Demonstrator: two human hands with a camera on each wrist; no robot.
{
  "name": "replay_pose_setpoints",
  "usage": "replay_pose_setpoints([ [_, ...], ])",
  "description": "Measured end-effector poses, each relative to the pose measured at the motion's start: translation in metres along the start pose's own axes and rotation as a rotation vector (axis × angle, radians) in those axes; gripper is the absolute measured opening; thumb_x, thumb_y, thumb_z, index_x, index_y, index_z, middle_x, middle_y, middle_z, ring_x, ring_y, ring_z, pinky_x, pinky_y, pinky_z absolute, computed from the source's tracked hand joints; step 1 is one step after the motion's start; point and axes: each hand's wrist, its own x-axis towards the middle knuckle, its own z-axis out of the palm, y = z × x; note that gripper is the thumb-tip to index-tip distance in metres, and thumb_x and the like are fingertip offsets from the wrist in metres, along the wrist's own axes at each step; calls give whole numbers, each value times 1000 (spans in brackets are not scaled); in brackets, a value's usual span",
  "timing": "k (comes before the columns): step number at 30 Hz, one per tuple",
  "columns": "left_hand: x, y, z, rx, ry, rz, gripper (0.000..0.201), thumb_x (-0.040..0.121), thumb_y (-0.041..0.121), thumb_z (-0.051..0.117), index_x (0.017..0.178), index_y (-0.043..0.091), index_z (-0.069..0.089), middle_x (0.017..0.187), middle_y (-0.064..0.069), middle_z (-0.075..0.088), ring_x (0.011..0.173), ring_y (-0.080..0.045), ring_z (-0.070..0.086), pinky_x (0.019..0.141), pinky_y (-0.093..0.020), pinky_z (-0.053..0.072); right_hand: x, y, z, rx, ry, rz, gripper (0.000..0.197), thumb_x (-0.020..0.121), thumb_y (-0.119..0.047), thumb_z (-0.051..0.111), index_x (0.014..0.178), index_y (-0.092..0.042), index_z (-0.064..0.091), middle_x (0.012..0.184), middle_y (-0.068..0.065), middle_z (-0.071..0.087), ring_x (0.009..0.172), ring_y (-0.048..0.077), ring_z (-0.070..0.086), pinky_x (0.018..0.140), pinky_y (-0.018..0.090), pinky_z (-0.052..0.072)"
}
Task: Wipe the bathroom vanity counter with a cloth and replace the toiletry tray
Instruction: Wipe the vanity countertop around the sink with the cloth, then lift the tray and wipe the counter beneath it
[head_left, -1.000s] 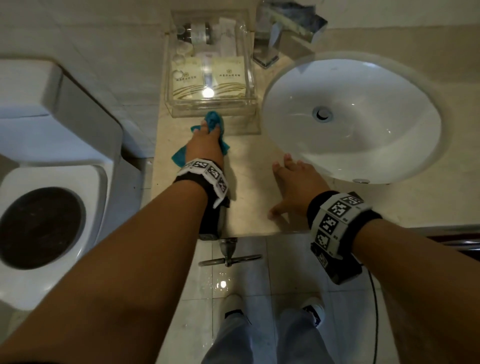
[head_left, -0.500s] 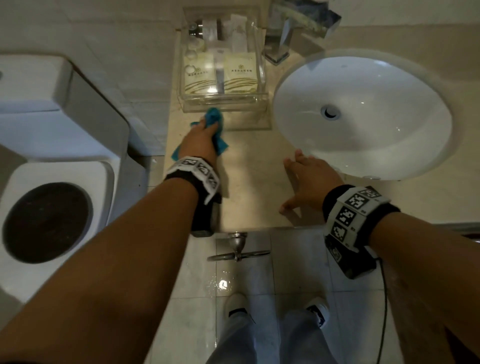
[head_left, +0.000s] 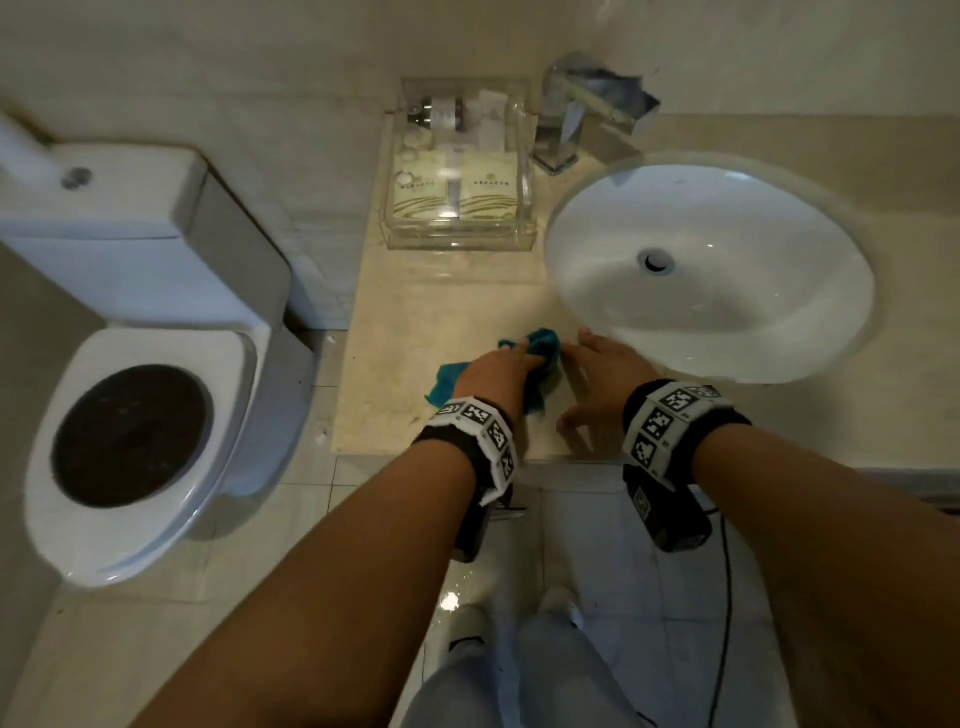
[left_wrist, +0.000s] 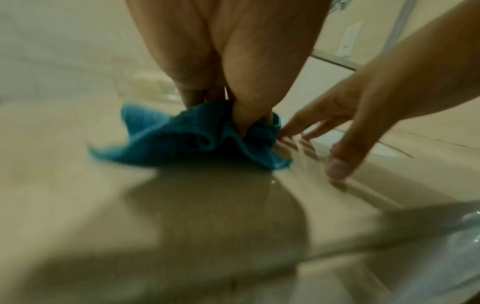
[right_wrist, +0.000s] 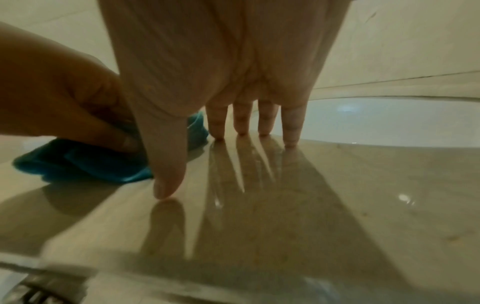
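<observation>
A crumpled teal cloth (head_left: 540, 347) (left_wrist: 166, 142) (right_wrist: 85, 164) lies on the beige stone counter (head_left: 415, 312) near its front edge. My left hand (head_left: 496, 371) (left_wrist: 239, 115) grips the cloth and holds it down on the counter. Just right of the cloth, my right hand (head_left: 597, 379) (right_wrist: 233, 131) rests on the counter with straight, spread fingers, its fingertips (right_wrist: 291, 142) touching the wet, shiny surface. The clear toiletry tray (head_left: 460, 236) stands at the back of the counter against the wall, holding sachets and small bottles.
A white round basin (head_left: 711, 270) is sunk into the counter at the right, with a chrome faucet (head_left: 582, 124) behind it. A white toilet (head_left: 135, 332) stands left of the counter. The tiled floor (head_left: 311, 545) and my feet show below the front edge.
My left hand has dragged the cloth from just in front of the tray back toward the counter's front edge, next to my right hand. The right hand has stayed on the counter.
</observation>
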Motion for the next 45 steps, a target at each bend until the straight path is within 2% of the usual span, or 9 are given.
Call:
replay_pose_setpoints([
  [5, -24, 18, -54, -186, 217, -50, 41, 91, 11, 53, 131, 20, 55, 126, -13, 59, 114, -30, 56, 100, -33, 43, -23, 18, -32, 282, -35, -42, 82, 79, -29, 73, 146, -21, 27, 147, 9, 38, 132, 25, 41, 108, 32, 33],
  [12, -57, 61, -150, -324, 513, 34, 37, 92, 5, 45, 125, 13, 59, 112, -17, 65, 95, -35, 63, 83, -34, 51, -68, 12, -125, 490, 296, -242, 55, 91, -25, 58, 141, -28, 36, 126, 1, 56, 112, 19, 55, 95, 26, 38],
  [17, -69, 76, -202, -305, 654, 88, 38, 92, 8, 51, 128, 13, 58, 123, -10, 63, 112, -25, 58, 92, -25, 41, -90, -14, -186, 626, 375, -361, 61, 88, -27, 61, 142, -26, 34, 126, 3, 54, 110, 16, 55, 90, 27, 45],
  [21, -71, 77, -236, -363, 679, 124, 40, 94, 14, 52, 134, 14, 52, 132, -7, 58, 119, -20, 54, 98, -23, 39, -97, -33, -211, 785, 373, -434, 73, 80, -22, 71, 142, -22, 34, 126, 6, 61, 105, 15, 60, 74, 19, 46],
  [27, -71, 57, -261, -443, 696, 204, 37, 95, 22, 53, 131, 14, 55, 121, -7, 63, 109, -19, 60, 92, -27, 46, -92, -63, -229, 930, 506, -408, 53, 82, -8, 68, 130, -19, 45, 106, 13, 66, 91, 26, 67, 80, 44, 55],
  [33, -72, 31, -267, -643, 376, 297, 45, 91, 10, 53, 135, 10, 46, 126, -11, 56, 110, -22, 58, 95, -37, 50, -82, -80, -235, 1051, 598, -317, 20, 89, 1, 56, 102, -13, 58, 92, 6, 63, 79, 18, 67, 62, 26, 60],
  [36, -73, 22, -266, -521, 421, 300, 51, 87, 6, 59, 136, 13, 46, 126, -5, 56, 107, -16, 56, 95, -32, 49, -83, -87, -239, 1122, 593, -302, 17, 92, -1, 52, 83, -15, 55, 85, 9, 62, 73, 17, 65, 59, 25, 60],
  [41, -68, 8, -266, -542, 580, 196, 18, 87, 21, 65, 105, 16, 63, 90, 3, 58, 86, -16, 58, 80, -29, 50, -79, -93, -241, 1090, 576, -238, 15, 97, -13, 42, 87, -21, 50, 94, 5, 60, 84, 20, 65, 75, 40, 59],
  [45, -66, -3, -267, -520, 610, 205, 18, 84, 30, 69, 79, 21, 55, 71, 9, 51, 64, -6, 47, 56, -19, 39, -83, -93, -246, 1175, 593, -184, 21, 99, -12, 35, 84, -25, 44, 92, 5, 58, 75, 17, 62, 66, 32, 59],
])
